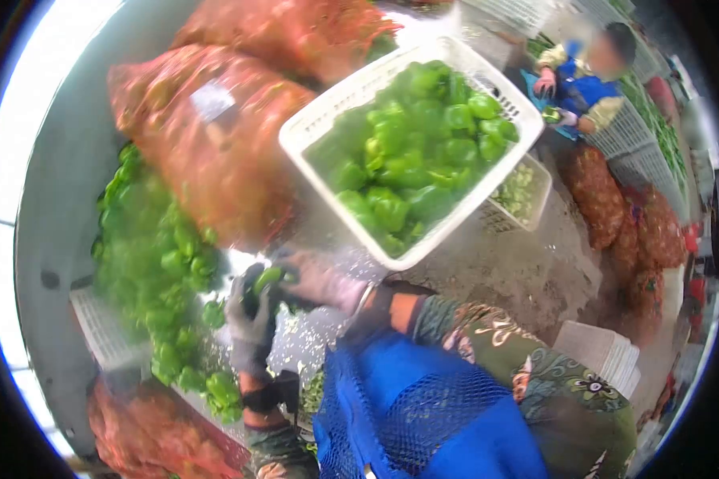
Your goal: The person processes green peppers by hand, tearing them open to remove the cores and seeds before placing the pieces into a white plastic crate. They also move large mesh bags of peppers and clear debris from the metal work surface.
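My left hand (249,319), in a grey glove, is closed around a green bell pepper (269,279) above the wet, seed-strewn work surface (299,343). My right hand (323,281), also gloved, reaches in from the right with its curled fingers against that pepper. Blur and the fingers themselves hide whether the right hand grips anything besides. Left of my hands spreads a large heap of green bell peppers (164,263), some lying close to my left hand. Beyond my right hand, a white plastic crate (339,209) holds many more green peppers.
Red mesh sacks (216,144) bulge at the back left, and another sack (156,435) lies at the lower left. A smaller crate of pale green pieces (523,191) sits behind the white crate. Stacked white containers (599,359) stand at right. A co-worker (587,88) works at the upper right.
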`<state>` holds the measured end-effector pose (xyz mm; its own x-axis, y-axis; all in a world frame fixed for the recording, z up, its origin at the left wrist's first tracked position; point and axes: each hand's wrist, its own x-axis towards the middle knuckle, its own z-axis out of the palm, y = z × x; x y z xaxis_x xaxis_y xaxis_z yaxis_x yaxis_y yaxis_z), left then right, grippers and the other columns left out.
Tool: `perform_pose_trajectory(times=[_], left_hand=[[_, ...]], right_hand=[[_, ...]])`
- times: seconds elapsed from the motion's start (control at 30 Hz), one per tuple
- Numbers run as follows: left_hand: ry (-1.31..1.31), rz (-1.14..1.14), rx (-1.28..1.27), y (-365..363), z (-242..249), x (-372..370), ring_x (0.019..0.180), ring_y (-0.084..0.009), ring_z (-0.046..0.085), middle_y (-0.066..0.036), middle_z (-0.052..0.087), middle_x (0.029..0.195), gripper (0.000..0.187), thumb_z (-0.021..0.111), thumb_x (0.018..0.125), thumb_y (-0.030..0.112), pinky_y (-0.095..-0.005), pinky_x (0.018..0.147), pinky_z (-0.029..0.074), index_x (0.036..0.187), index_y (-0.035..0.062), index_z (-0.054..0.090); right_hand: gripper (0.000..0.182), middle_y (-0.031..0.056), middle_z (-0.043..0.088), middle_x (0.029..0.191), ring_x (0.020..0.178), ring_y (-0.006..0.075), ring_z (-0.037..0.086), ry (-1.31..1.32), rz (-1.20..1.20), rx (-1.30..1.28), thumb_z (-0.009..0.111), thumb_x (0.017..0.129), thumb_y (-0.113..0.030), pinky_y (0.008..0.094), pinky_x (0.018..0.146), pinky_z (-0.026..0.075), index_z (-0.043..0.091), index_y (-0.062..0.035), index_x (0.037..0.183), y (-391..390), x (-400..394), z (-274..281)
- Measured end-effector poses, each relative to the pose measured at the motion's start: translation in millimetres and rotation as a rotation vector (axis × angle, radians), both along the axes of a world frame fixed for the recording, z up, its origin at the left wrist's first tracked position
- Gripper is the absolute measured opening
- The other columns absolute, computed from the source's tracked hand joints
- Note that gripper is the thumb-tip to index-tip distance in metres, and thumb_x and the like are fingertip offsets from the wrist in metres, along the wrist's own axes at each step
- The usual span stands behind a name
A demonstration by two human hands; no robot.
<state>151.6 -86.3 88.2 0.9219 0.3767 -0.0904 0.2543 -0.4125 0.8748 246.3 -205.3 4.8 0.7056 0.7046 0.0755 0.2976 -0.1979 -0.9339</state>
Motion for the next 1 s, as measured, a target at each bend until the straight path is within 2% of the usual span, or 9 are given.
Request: perform_pose_trajectory(times=[0.13,0.23,0.33,0.4,0.63,0.67,0.7,0.9,1.0], left_hand=[[-0.008,0.058,-0.248,22,25,2,0.088,-0.0159,0.059,-0.008,0.064,0.100,0.035,0.054,0.092,0.025,-0.0282,0.081,0.047,0.112,-0.0028,0.061],[-0.068,0.163,-0.303,6,51,41,0.086,-0.0160,0.059,-0.007,0.062,0.103,0.039,0.054,0.092,0.029,-0.0293,0.080,0.048,0.115,-0.0021,0.059],[-0.125,-0.039,0.154,-12,57,100,0.101,-0.0157,0.055,-0.009,0.060,0.111,0.035,0.051,0.095,0.022,-0.0294,0.087,0.045,0.119,-0.0017,0.057],[-0.202,-0.096,-0.089,-50,69,139,0.109,-0.0151,0.053,-0.010,0.058,0.119,0.035,0.052,0.095,0.016,-0.0290,0.093,0.043,0.125,-0.0018,0.053],[0.024,-0.412,0.980,-85,-39,287,0.111,-0.0375,0.052,-0.019,0.051,0.125,0.051,0.059,0.088,0.029,-0.0426,0.092,0.045,0.132,0.0088,0.044],[0.087,-0.480,1.084,-88,-60,297,0.116,-0.0372,0.050,-0.019,0.048,0.130,0.057,0.058,0.087,0.030,-0.0435,0.095,0.043,0.137,0.0098,0.039],[0.212,-0.596,1.153,-90,-82,291,0.120,-0.0370,0.046,-0.019,0.043,0.135,0.061,0.057,0.087,0.030,-0.0447,0.098,0.041,0.139,0.0094,0.035],[0.655,-0.908,1.121,-90,-76,297,0.128,-0.0371,0.040,-0.021,0.039,0.140,0.065,0.053,0.085,0.022,-0.0444,0.104,0.038,0.143,0.0069,0.030],[0.495,-1.020,1.279,-67,-80,280,0.125,-0.0362,0.043,-0.021,0.044,0.136,0.063,0.053,0.084,0.019,-0.0426,0.102,0.040,0.142,0.0060,0.032]], right_hand=[[0.034,0.0141,0.062,0.079,0.078,0.0276,0.063,0.439,-0.162,-0.028,0.060,0.082,-0.035,0.0386,0.075,0.049,0.063,-0.0043,0.095,-7,-22,-10],[0.014,-0.0043,0.057,0.077,0.068,0.0086,0.048,1.070,0.023,0.568,0.059,0.088,-0.024,0.0273,0.061,0.043,0.061,-0.0105,0.087,9,-47,-44],[0.009,-0.0049,0.058,0.081,0.068,0.0067,0.053,1.458,-0.038,0.678,0.063,0.087,-0.023,0.0250,0.058,0.044,0.062,-0.0147,0.092,31,-49,-56],[0.010,-0.0046,0.059,0.079,0.067,0.0066,0.053,1.395,-0.065,0.647,0.063,0.088,-0.023,0.0241,0.056,0.044,0.062,-0.0152,0.094,23,-43,-47],[0.027,0.0080,0.061,0.110,0.096,0.0170,0.058,1.127,0.112,0.696,0.047,0.095,-0.016,0.0297,0.087,0.047,0.057,-0.0044,0.117,-43,-48,-94],[0.025,0.0089,0.059,0.112,0.100,0.0184,0.056,1.403,0.101,0.775,0.046,0.094,-0.014,0.0303,0.090,0.046,0.058,-0.0042,0.114,-43,-62,-121],[0.024,0.0087,0.055,0.116,0.108,0.0188,0.053,0.568,0.115,0.486,0.045,0.092,-0.011,0.0296,0.094,0.043,0.057,-0.0038,0.111,-40,-74,-169],[0.033,0.0085,0.054,0.120,0.111,0.0223,0.054,1.237,-0.096,0.833,0.046,0.085,-0.007,0.0334,0.097,0.044,0.053,-0.0056,0.118,-34,-115,-242],[0.028,0.0032,0.066,0.100,0.086,0.0144,0.057,0.685,-0.076,0.457,0.052,0.094,-0.028,0.0294,0.083,0.047,0.065,-0.0053,0.104,-62,-41,-110]])
